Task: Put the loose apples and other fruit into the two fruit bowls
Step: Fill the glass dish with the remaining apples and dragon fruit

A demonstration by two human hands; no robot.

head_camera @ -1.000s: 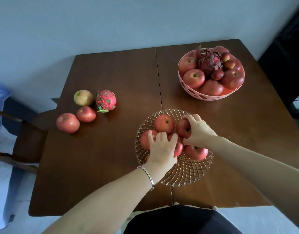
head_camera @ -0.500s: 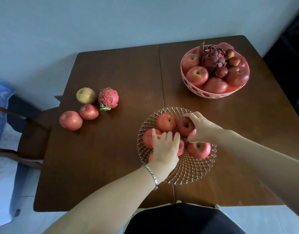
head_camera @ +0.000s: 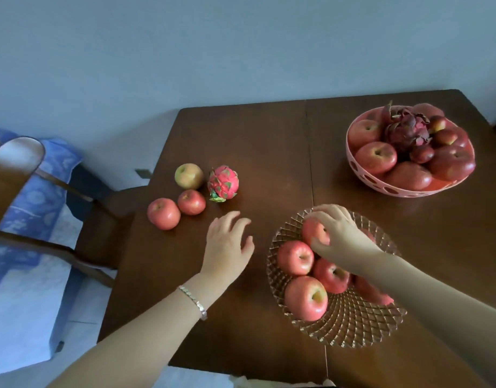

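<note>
A patterned glass bowl (head_camera: 350,329) near the table's front holds several red apples. My right hand (head_camera: 339,236) curls over the rear apple (head_camera: 314,232) in that bowl, fingers around it. My left hand (head_camera: 227,245) hovers open over bare wood to the left of the bowl, fingers spread, holding nothing. Loose on the table's left side lie two red apples (head_camera: 163,213) (head_camera: 191,202), a yellow-green apple (head_camera: 189,176) and a pink dragon fruit (head_camera: 223,184). A pink perforated bowl (head_camera: 361,175) at the back right is full of apples and a dark dragon fruit.
The dark wooden table (head_camera: 263,152) has a seam down its middle. A wooden chair (head_camera: 14,175) with blue patterned fabric stands at the left, close to the table's edge. A pale wall lies behind.
My left hand has left the apples in the glass bowl and moved left over the table, open. My right hand stays on the rear apple. The camera has turned left.
</note>
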